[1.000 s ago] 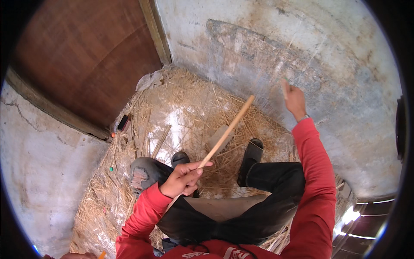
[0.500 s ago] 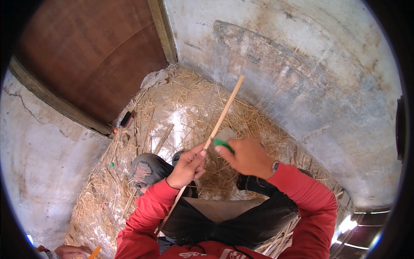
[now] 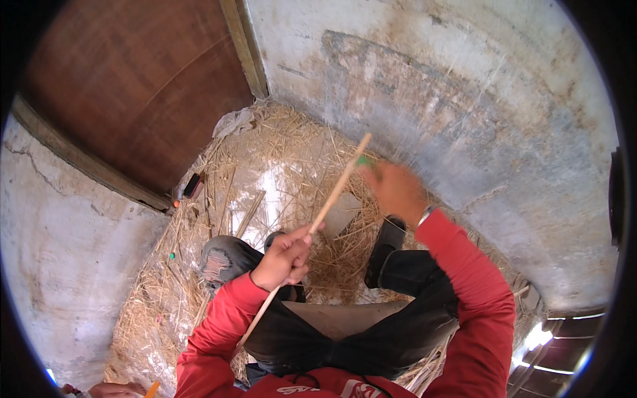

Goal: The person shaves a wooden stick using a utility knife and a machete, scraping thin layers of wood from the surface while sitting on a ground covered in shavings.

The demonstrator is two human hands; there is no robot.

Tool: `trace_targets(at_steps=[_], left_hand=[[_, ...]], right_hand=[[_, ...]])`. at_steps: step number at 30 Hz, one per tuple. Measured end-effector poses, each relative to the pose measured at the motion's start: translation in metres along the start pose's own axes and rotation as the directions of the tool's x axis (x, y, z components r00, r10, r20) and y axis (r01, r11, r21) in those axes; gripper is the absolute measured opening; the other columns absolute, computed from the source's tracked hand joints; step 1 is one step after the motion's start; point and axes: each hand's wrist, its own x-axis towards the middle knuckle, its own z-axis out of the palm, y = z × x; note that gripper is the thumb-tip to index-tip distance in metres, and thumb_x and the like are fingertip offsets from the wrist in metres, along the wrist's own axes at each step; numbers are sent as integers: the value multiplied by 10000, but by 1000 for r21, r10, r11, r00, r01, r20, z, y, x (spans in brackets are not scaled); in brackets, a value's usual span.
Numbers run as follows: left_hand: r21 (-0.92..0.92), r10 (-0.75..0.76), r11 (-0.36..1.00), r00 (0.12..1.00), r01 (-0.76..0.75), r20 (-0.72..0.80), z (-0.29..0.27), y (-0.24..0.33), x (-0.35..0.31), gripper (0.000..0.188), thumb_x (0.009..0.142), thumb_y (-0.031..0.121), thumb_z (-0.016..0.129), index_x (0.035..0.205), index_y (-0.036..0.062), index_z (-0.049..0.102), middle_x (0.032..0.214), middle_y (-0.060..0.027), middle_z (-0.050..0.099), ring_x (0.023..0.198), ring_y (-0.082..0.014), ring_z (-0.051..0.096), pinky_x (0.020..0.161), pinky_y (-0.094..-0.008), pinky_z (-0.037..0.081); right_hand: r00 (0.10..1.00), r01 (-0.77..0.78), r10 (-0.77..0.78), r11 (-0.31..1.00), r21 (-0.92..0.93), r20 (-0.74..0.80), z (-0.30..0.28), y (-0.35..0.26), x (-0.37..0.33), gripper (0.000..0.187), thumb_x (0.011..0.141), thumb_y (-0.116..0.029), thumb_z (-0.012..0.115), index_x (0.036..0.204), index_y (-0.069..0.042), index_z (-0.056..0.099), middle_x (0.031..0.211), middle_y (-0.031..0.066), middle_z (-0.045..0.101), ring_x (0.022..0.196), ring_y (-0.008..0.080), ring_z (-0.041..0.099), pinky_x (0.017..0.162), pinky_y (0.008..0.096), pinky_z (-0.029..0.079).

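Observation:
A long, thin wooden stick (image 3: 336,190) slants up and to the right across the middle, its lower end passing over my left thigh. Around its middle my left hand (image 3: 280,260) is closed. My right hand (image 3: 398,192), smeared by motion, is closed on a small green piece (image 3: 362,161) whose kind I cannot make out. That piece is at the stick's upper part, just below the tip; most of it is hidden by my fingers.
Straw and wood shavings (image 3: 149,312) litter the floor around my feet. A dark block-shaped object (image 3: 193,186) lies by the brown door panel (image 3: 139,99). A plastered wall (image 3: 464,126) rises at the right. Another person's hand (image 3: 116,390) shows at the lower left beside an orange object (image 3: 152,389).
My right hand has moved up and away along the stick with the green piece, from near my left hand toward the upper end. The stick's tip has dropped slightly.

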Motion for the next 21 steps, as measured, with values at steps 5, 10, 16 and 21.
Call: trace_targets(at_steps=[5,10,16,21], left_hand=[[-29,-16,999,966,25,258,-18,-24,-40,467,1126,227,403,1570,84,383,616,45,276,426,-63,258,402,-241,256],[-209,65,977,993,-44,96,-18,-14,-26,517,1124,215,431,1619,166,287,651,35,324,439,-60,264,413,-225,238],[3,226,974,974,-226,29,0,-11,2,551,1120,191,442,1635,159,247,600,35,297,423,-67,261,398,-238,230],[-44,194,980,981,-194,4,13,-12,14,530,1123,181,436,1629,187,278,610,37,292,424,-76,246,399,-251,226]], right_hand=[[810,-381,350,924,33,-470,-88,183,24,593,1062,-428,496,857,103,663,686,278,627,685,416,644,650,498,494],[891,-289,322,946,145,-321,-70,130,-7,619,1062,-480,509,842,79,660,598,200,512,563,309,481,616,443,435],[995,13,6,980,199,-98,-59,4,-25,512,1043,-463,553,898,10,688,606,226,550,526,379,540,558,489,426],[962,193,-224,962,194,156,-28,-57,-50,534,1018,-504,544,831,-30,706,627,208,627,587,423,637,562,524,497]])
